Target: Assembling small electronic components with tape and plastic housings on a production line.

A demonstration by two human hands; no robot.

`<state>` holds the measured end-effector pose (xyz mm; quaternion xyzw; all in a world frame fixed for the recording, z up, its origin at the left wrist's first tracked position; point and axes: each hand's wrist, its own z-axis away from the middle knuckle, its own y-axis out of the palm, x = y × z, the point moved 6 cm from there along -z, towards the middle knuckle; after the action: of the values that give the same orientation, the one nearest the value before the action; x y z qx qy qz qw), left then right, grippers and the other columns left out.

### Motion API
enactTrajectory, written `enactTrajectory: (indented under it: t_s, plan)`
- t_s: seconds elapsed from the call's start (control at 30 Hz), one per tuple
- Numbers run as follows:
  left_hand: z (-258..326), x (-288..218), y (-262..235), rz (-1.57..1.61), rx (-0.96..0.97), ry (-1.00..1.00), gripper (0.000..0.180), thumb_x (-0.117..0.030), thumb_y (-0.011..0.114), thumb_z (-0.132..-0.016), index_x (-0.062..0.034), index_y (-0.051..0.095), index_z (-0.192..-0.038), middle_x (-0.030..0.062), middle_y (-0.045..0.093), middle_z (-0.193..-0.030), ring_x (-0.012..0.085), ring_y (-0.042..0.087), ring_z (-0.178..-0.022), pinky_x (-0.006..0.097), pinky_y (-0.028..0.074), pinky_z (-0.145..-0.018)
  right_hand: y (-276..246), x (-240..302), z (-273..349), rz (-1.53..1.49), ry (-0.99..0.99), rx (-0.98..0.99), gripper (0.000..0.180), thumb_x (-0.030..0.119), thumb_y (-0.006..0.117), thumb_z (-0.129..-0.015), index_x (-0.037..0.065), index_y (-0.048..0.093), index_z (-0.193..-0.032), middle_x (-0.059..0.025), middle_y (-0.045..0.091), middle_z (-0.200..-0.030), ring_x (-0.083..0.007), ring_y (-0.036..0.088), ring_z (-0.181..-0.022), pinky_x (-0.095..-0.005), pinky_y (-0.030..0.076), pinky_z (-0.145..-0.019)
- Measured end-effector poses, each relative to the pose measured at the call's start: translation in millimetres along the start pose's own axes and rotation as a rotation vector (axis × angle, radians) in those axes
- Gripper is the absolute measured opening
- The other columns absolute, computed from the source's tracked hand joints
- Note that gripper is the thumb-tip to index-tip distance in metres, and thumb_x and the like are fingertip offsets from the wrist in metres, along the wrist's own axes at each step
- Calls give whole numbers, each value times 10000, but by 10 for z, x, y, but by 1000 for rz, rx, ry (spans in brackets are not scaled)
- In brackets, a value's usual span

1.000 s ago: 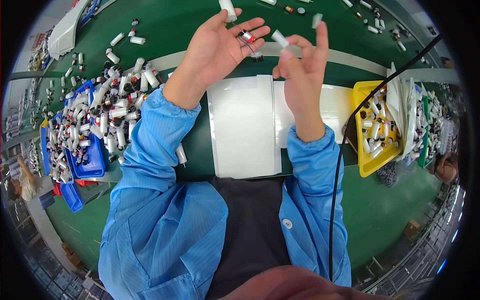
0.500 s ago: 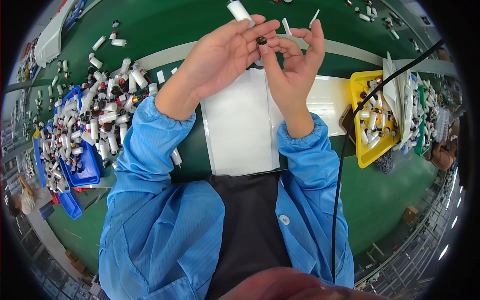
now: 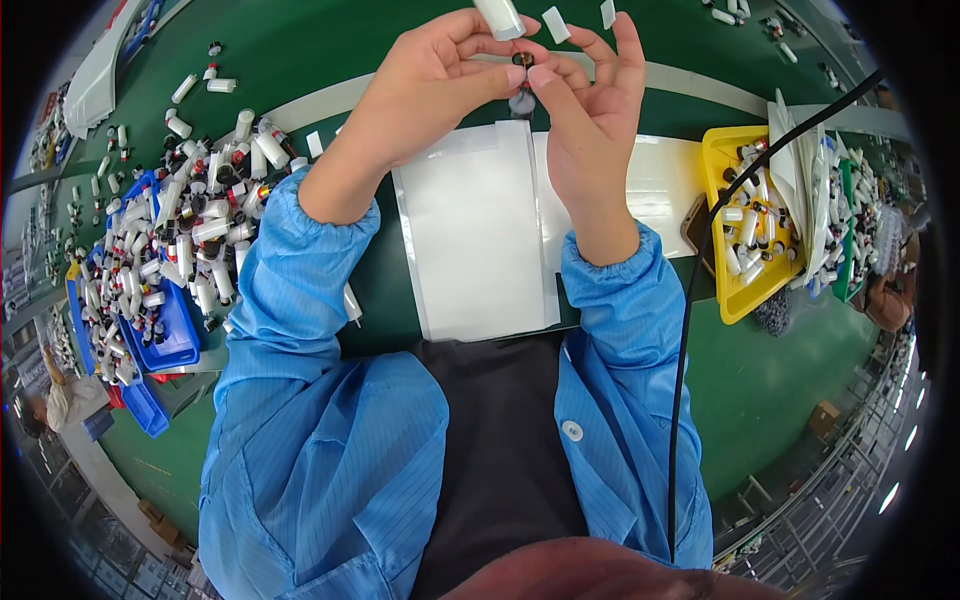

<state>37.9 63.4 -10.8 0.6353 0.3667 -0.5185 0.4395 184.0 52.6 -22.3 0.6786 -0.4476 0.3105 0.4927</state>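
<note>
At the top centre, my left hand is closed, with a white cylinder tilted among its fingers. Its thumb tip reaches a small dark round cap just below the cylinder's lower end. My right hand pinches this cap between thumb and index finger. Two small white tabs, one nearer and one farther right, show at the tips of its raised outer fingers. A grey round piece sits just under the cap; whether they touch, I cannot tell.
White sheets lie below my hands on the green table. At left, white cylinders with dark ends are heaped around blue trays. A yellow tray with more cylinders stands at right, beside a hanging black cable.
My left hand has turned from palm-up, its thumb coming in to the cap. The white cylinder has shifted right, above the cap. The right hand has risen slightly with its tabs.
</note>
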Motion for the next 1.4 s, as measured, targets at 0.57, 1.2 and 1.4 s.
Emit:
enactTrajectory:
  t_s: [0.57, 1.2, 1.4]
  plan:
    - [-56, 81, -55, 198, 64, -63, 352, -4, 646, -950, 52, 553, -1285, 81, 668, -1122, 139, 651, -1022, 260, 527, -887, -3, -182, 57, -423, 642, 153, 195, 159, 629, -977, 15, 666, -1103, 54, 429, -648, -53, 393, -554, -228, 312, -523]
    - [-1, -68, -76, -57, 126, -178, 393, 9, 641, -934, 36, 553, -1316, 84, 686, -1096, 132, 666, -959, 254, 547, -825, -21, -82, 94, 91, 255, -111, 179, 121, 713, -918, -11, 676, -1033, 59, 565, -651, 1, 436, -564, -177, 319, -514]
    - [56, -102, -72, -369, -56, -7, 301, -64, 732, -886, -7, 701, -1180, 82, 731, -997, 136, 684, -911, 259, 555, -811, 14, -23, 114, 140, 145, -112, 150, 104, 692, -938, 1, 668, -1044, 58, 554, -643, 9, 447, -574, -169, 323, -525]
